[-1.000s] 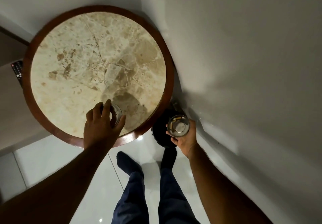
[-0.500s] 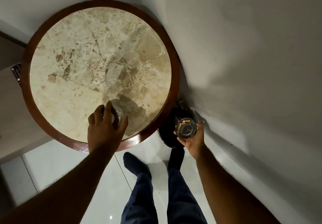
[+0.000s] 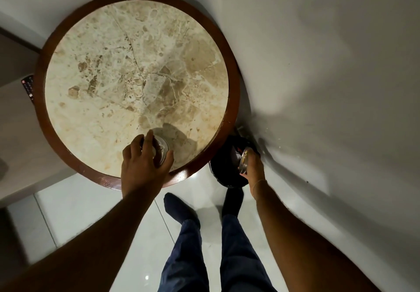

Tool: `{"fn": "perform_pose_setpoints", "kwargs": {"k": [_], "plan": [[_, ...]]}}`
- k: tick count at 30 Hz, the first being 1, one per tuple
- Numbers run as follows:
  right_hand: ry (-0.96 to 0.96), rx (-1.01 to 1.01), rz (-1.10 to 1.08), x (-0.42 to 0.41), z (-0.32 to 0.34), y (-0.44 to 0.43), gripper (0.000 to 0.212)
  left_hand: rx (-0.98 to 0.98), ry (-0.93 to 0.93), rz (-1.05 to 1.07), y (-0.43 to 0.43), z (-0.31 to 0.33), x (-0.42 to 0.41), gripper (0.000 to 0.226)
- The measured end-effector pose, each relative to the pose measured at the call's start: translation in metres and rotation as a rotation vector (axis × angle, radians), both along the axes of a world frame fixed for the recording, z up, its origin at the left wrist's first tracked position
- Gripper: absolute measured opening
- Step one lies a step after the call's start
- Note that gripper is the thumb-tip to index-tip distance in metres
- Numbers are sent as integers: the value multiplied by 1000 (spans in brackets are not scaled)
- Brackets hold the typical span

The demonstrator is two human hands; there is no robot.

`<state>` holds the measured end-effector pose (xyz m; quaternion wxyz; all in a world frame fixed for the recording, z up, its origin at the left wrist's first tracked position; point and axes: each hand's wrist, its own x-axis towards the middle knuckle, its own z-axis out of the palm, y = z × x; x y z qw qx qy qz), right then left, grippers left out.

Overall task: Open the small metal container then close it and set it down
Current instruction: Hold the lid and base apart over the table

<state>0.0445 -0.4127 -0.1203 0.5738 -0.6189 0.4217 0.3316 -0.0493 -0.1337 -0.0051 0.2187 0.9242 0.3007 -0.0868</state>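
My left hand (image 3: 145,164) gripped the metal container (image 3: 161,149) near the worktop (image 3: 136,76) front edge | right hand (image 3: 252,166) held its lid (image 3: 243,160) tilted over a dark bin (image 3: 225,166) | risk: lid slipping in.

A round table (image 3: 136,69) with a mottled beige marble top and a dark polished wood rim stands in a corner where two pale walls meet. Near its front edge, a small round metal piece (image 3: 161,149) sits on the marble under my left hand (image 3: 143,166), whose fingers curl over it; I cannot tell whether it is a lid or a base. The rest of the marble is bare. Below the table, the glossy white tiled floor (image 3: 91,212) carries my two dark-socked feet (image 3: 179,210) and a dark round bin (image 3: 227,166) just beside the table's right rim, against the wall.
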Motion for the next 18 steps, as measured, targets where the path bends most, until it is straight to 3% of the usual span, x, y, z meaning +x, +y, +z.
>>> {"fn": "perform_pose_setpoints", "kwargs": {"k": [3, 8, 13, 18], "plan": [[-201, -267, 345, -11, 4, 10, 63, 2, -4, -1, -1, 2, -3, 83], [-289, -432, 591, -18, 7, 18, 83, -2, 1, 8, 0, 5, -9, 83], [-363, -611, 838, -26, 14, 14, 81, -5, 10, 15, -1, 10, -13, 83], [-391, -657, 926, -21, 26, 14, 78, 2, 12, 15, 2, 18, -14, 83]]}}
